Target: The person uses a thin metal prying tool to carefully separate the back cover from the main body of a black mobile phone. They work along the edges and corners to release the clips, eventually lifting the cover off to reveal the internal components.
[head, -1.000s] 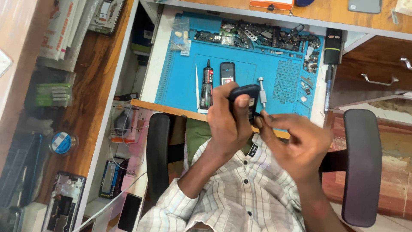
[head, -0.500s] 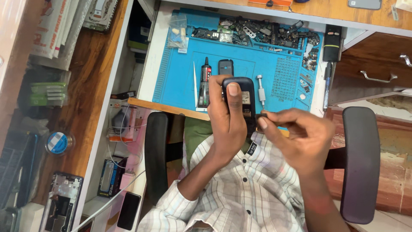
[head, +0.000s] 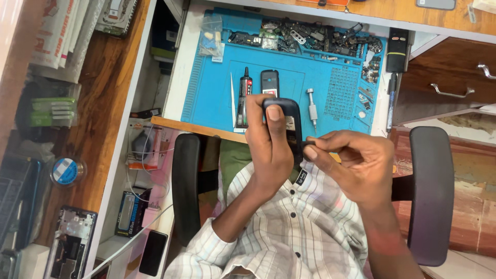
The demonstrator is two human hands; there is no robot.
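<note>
My left hand (head: 268, 150) is wrapped around a small dark handset (head: 285, 116), thumb pressed flat on its upper face and fingers curled behind it. The handset stands nearly upright, raised in front of my chest, above the near edge of the blue work mat (head: 217, 93) and not resting on it. My right hand (head: 356, 163) is closed in a pinch at the handset's lower right edge, thumb and forefinger meeting at a small dark piece there; what that piece is, I cannot tell. Both hands touch the handset.

On the mat behind my hands lie a black glue tube with a red band (head: 244, 95), a second dark phone body (head: 269, 82) just beside it, and a metal-handled screwdriver (head: 311, 106) to the right. A row of loose dark phone parts (head: 310, 36) fills the tray along the mat's far edge. A black block-shaped device (head: 397, 50) sits off the mat's right corner. My plaid shirt (head: 289, 232) and the black chair arms (head: 431, 196) occupy the lower part of the view.
</note>
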